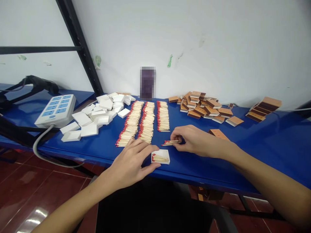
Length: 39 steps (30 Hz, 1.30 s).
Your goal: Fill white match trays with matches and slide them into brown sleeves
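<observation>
Right hand (194,139) pinching matches (170,142); tray (160,157) touching left hand (132,160).

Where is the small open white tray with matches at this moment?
The white tray lies near the blue table's front edge, beside the left hand's fingertips, below the three rows of matches.

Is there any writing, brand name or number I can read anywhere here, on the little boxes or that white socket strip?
None can be read.
Brown matchbox sleeves: plain brown faces, dark striking strips, no print to make out.
White inner trays: blank.
Power strip: a small blue mark near its front edge, too small to read.
Dark object against the wall: blurred out, unreadable.
</observation>
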Available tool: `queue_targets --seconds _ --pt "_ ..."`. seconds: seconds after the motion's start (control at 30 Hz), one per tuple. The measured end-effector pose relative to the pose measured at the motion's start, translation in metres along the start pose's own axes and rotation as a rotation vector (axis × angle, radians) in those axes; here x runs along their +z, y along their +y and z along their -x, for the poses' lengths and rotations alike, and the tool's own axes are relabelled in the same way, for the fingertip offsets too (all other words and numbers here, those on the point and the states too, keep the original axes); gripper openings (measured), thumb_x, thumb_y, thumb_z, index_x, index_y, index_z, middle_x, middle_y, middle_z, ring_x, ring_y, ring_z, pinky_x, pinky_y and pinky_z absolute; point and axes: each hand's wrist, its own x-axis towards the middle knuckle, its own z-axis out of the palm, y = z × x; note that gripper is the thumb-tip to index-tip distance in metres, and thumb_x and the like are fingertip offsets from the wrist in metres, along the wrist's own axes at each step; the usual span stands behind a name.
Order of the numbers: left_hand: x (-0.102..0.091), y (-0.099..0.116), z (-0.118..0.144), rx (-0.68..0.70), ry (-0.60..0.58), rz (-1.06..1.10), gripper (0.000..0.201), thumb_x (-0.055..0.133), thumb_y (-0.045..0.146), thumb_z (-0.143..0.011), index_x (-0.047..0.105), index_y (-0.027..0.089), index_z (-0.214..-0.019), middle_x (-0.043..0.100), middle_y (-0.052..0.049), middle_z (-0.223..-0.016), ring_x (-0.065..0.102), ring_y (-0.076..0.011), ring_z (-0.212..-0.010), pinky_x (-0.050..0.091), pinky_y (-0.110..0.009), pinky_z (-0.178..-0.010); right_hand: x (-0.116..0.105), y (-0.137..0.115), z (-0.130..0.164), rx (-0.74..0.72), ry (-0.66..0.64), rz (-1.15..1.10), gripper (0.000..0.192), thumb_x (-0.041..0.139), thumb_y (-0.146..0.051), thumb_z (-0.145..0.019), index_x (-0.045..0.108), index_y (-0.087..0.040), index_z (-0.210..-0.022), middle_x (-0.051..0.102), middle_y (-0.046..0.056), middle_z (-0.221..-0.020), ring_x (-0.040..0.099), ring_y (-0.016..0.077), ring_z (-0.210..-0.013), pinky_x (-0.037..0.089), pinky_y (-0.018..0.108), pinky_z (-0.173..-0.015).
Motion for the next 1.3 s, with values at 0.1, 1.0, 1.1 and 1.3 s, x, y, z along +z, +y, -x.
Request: queue_targets --seconds 0.1,1.0,1.1,1.3 --pt "0.000 0.000 0.001 0.014 0.008 -0.005 0.026 0.061 0.036 -0.093 0.057 0.020 -0.114 0.066 -0.005 -0.104 0.058 -0.0223 -0.099 0.043 -0.038 -0.091 0.000 0.002 0.000 -0.004 -0.001 -0.001 0.006 0.058 -0.021 -0.083 0.064 -0.019 -0.081 0.064 0.001 -0.079 0.055 0.0155 -0.073 0.038 0.026 -0.063" --pt "0.006 -0.004 0.003 0.040 0.030 -0.003 0.028 0.061 0.040 -0.093 0.055 0.021 -0.113 0.066 -0.004 -0.101 0.056 -0.0221 -0.096 0.042 -0.038 -0.088 0.010 -0.036 0.002 -0.201 -0.012 -0.238 0.016 0.063 -0.033 -0.090 0.069 -0.018 -0.089 0.066 0.001 -0.081 0.056 0.0110 -0.068 0.043 0.023 -0.061" --pt "0.007 -0.003 0.002 0.031 0.039 -0.006 0.028 0.061 0.041 -0.093 0.057 0.020 -0.111 0.066 -0.004 -0.100 0.057 -0.0223 -0.096 0.042 -0.038 -0.088 0.008 -0.035 0.003 -0.172 -0.002 -0.276 0.012 0.066 -0.029 -0.088 0.069 -0.018 -0.091 0.067 0.000 -0.080 0.058 0.0107 -0.068 0.045 0.022 -0.061" --pt "0.007 -0.003 0.001 0.053 0.053 -0.012 0.028 0.061 0.039 -0.094 0.057 0.019 -0.114 0.067 -0.004 -0.105 0.056 -0.0219 -0.099 0.042 -0.038 -0.089 0.009 -0.031 0.004 -0.201 0.054 -0.300 0.007 0.064 -0.017 -0.086 0.071 -0.018 -0.084 0.070 0.000 -0.080 0.061 0.0107 -0.069 0.046 0.021 -0.062"
